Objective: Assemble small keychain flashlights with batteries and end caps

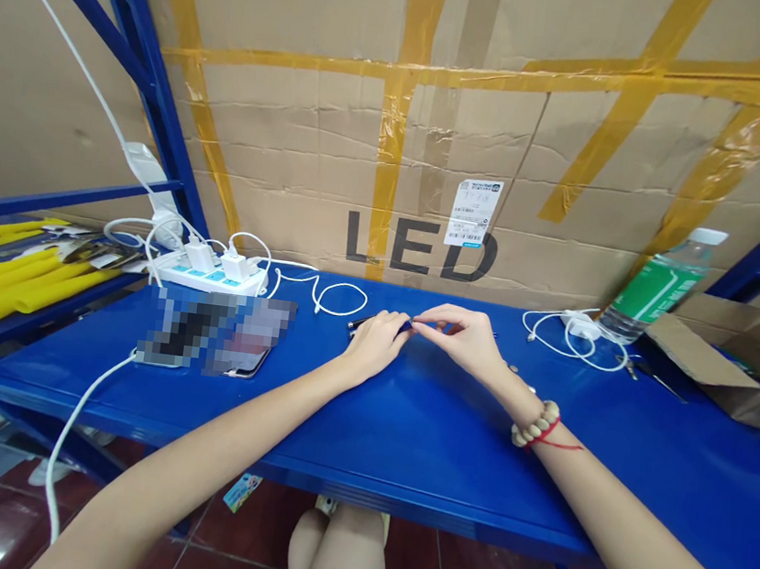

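Note:
At the middle of the blue table, my left hand (376, 344) rests with its fingers closed over a slim, dark, pen-like stick (357, 323). One end of the stick sticks out to the left of that hand. A short dark blue tip (406, 327) shows at its right side. My right hand (460, 336) pinches at this tip with thumb and forefinger. Whatever lies between those fingertips is too small to make out. Most of the stick is hidden under my left hand, so I cannot tell whether it is one piece.
Left of my hands lie two blurred phones (187, 330) (252, 343), near a white power strip (211, 278) with chargers. Yellow-sleeved items (34, 279) fill the left shelf. To the right are a coiled white cable (578, 336), a green-labelled bottle (660, 287) and an open carton (723, 364). A large cardboard box (299, 155) stands behind.

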Available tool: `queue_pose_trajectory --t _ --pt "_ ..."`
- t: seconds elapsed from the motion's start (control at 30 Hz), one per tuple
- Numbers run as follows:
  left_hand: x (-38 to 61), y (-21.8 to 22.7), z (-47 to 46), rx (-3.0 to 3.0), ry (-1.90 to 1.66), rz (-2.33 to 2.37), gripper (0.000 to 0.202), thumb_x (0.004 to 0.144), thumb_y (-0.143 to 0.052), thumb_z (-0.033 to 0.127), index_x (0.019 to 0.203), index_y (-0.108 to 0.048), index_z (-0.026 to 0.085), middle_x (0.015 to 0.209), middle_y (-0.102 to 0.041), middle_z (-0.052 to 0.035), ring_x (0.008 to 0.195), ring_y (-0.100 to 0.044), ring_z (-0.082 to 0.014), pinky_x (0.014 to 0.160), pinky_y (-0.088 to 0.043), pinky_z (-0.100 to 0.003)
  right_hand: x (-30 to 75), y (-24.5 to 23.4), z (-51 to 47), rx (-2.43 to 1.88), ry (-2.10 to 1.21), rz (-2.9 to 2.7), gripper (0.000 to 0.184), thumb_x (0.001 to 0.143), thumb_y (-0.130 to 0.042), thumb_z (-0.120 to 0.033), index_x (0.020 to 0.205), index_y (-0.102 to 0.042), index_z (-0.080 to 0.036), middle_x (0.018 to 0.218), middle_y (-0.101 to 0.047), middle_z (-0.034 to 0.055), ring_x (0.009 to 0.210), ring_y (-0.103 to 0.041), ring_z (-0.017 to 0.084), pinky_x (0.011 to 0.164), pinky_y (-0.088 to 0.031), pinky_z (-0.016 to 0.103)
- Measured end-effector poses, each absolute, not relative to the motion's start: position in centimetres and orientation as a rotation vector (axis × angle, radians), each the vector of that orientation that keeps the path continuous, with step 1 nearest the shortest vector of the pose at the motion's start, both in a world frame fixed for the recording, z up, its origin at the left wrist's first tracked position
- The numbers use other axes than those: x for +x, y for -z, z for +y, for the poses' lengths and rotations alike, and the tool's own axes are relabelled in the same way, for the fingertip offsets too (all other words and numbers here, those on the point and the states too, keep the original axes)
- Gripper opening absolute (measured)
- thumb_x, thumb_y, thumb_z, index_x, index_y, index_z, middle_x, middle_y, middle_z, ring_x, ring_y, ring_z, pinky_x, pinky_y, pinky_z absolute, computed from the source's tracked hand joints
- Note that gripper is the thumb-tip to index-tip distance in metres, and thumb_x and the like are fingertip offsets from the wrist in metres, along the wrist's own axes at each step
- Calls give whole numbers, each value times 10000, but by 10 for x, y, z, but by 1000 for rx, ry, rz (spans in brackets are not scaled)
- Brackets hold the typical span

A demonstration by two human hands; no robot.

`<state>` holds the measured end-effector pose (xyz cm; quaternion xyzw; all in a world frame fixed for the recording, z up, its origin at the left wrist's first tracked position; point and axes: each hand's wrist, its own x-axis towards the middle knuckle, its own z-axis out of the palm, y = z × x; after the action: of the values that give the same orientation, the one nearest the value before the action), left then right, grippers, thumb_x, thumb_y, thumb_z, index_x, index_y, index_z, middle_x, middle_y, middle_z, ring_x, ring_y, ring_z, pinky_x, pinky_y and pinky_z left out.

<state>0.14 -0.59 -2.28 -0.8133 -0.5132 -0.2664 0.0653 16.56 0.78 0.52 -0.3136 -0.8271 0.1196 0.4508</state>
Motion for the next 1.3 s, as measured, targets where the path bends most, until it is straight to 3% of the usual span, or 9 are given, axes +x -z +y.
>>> queue_pose_trajectory --t 0.33,0.57,0.77,0.87,1.0,1.2,1.3 --pt "1 25 -6 -2498 784 -1551 186 889 -407 228 960 -563 155 899 -615 -66 866 -554 -213 739 -463 -321 168 0 10 -762 -67 -2225 210 832 -528 -341 826 -699 -219 894 -674 29 790 -618 145 641 -470 231" --pt "1 23 -7 -2516 775 -1555 192 886 -399 210 980 -560 162 917 -619 -61 880 -551 -205 765 -459 -321 168 -3 5 -871 104 -2336 238 856 -485 -352 880 -675 -211 972 -644 29 600 -561 86 568 -425 208" --pt "2 22 -8 -2555 720 -1484 187 881 -399 192 961 -566 167 907 -621 -50 856 -536 -201 768 -453 -321 168 -3 5 -879 176 -2374 207 831 -532 -363 823 -654 -196 973 -635 14 575 -555 69 506 -389 189" --pt "2 22 -8 -2556 735 -1490 195 885 -392 190 982 -558 159 935 -620 -53 867 -535 -199 778 -451 -321 169 -1 6 -869 220 -2380 215 851 -503 -355 859 -663 -212 1008 -635 14 669 -596 92 535 -399 189" --pt "1 22 -8 -2552 746 -1522 196 887 -392 197 990 -552 149 946 -621 -63 886 -539 -206 775 -455 -326 170 0 8 -854 232 -2401 243 875 -462 -348 890 -676 -234 1038 -633 19 813 -614 130 588 -422 196" --pt "2 22 -8 -2550 727 -1520 195 891 -392 211 983 -554 152 927 -621 -65 877 -546 -207 772 -457 -324 169 -1 6 -859 189 -2414 234 879 -453 -330 871 -661 -222 1027 -630 22 816 -609 133 590 -426 198" --pt "2 24 -6 -2541 775 -1521 186 891 -398 207 987 -549 158 923 -622 -61 869 -550 -205 775 -454 -326 170 -5 4 -875 154 -2378 220 866 -474 -359 906 -639 -220 1013 -630 21 717 -601 109 568 -417 196"
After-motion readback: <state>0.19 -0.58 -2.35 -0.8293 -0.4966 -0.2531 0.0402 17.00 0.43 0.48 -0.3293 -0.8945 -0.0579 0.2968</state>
